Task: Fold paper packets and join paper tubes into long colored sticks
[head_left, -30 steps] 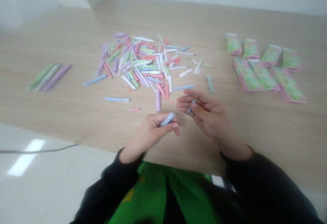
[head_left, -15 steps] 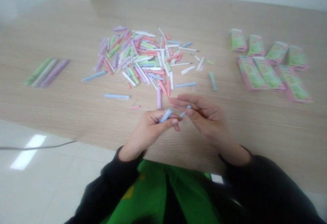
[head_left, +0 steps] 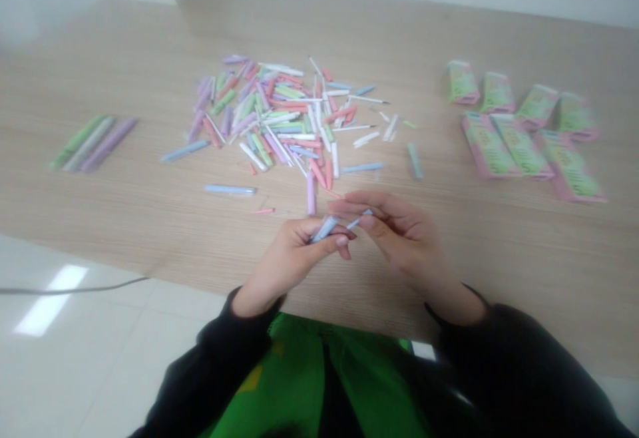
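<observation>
My left hand (head_left: 304, 245) is closed around a light blue pen barrel (head_left: 324, 228), whose upper end sticks out past the thumb. Between the thumb and fingers of my right hand (head_left: 399, 228) is a small, thin light blue pen part (head_left: 359, 218), pointing toward the left hand. The two hands are close together above the near part of the table. Just beyond them lies a big pile of pen parts (head_left: 279, 112) in purple, green, pink, white and blue. A purple pen part (head_left: 311, 193) lies nearest the left hand.
Several pink and green boxes (head_left: 492, 145) stand and lie at the right. Three bigger sticks, one green (head_left: 77, 142), one white and one purple, lie side by side at the left. Loose blue pieces (head_left: 229, 190) lie around the pile. A cable (head_left: 74, 289) runs across the floor.
My right hand has shifted slightly left and down, bringing the small blue part nearer the left hand. The left hand keeps its hold on the blue barrel.
</observation>
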Available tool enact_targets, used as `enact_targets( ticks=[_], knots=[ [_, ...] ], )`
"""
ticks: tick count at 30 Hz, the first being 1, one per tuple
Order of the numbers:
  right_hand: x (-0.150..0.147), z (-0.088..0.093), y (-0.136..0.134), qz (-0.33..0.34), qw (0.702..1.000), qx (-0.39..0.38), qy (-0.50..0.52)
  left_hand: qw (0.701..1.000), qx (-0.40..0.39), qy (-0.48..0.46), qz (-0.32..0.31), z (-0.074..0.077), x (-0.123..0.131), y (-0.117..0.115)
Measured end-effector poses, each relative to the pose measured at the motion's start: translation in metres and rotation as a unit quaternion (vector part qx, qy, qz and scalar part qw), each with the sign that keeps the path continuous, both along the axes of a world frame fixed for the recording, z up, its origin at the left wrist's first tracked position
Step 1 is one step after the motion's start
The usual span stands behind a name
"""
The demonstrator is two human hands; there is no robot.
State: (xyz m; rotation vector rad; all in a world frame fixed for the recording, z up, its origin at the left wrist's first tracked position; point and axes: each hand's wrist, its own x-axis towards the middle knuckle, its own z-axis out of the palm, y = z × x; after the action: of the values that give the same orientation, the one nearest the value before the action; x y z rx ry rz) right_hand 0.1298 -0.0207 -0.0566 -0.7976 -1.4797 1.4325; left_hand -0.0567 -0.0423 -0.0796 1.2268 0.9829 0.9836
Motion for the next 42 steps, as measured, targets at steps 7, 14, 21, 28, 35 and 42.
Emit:
enact_targets(
  ticks=[7, 14, 21, 28, 35, 42],
  knots=[
    [0.0017, 0.0005, 0.0006, 0.015, 1.0, 0.0, -0.002, 1.0, 0.003, 0.003, -0.004, 0.0005, -0.0007, -0.0002],
    [0.0044, 0.0011, 0.0012, 0.019, 0.999, 0.011, -0.029, 1.0, -0.001, 0.008, -0.008, 0.001, -0.0008, 0.0],
    [0.0088, 0.0023, 0.0044, 0.028, 0.996, 0.022, -0.08, 1.0, 0.001, 0.017, 0.0, 0.0009, -0.001, -0.0009],
    [0.01, 0.002, 0.0038, 0.029, 0.996, 0.038, -0.08, 1.0, 0.004, 0.022, 0.007, 0.0011, -0.0009, -0.0007],
    [0.0103, -0.0017, 0.0047, 0.054, 0.994, 0.034, -0.092, 1.0, 0.005, 0.026, 0.004, -0.001, -0.0004, -0.0007],
    [0.0087, -0.0031, 0.0027, 0.089, 0.966, 0.15, -0.192, 1.0, -0.003, 0.008, 0.011, -0.0033, -0.0001, -0.0004]
  ],
)
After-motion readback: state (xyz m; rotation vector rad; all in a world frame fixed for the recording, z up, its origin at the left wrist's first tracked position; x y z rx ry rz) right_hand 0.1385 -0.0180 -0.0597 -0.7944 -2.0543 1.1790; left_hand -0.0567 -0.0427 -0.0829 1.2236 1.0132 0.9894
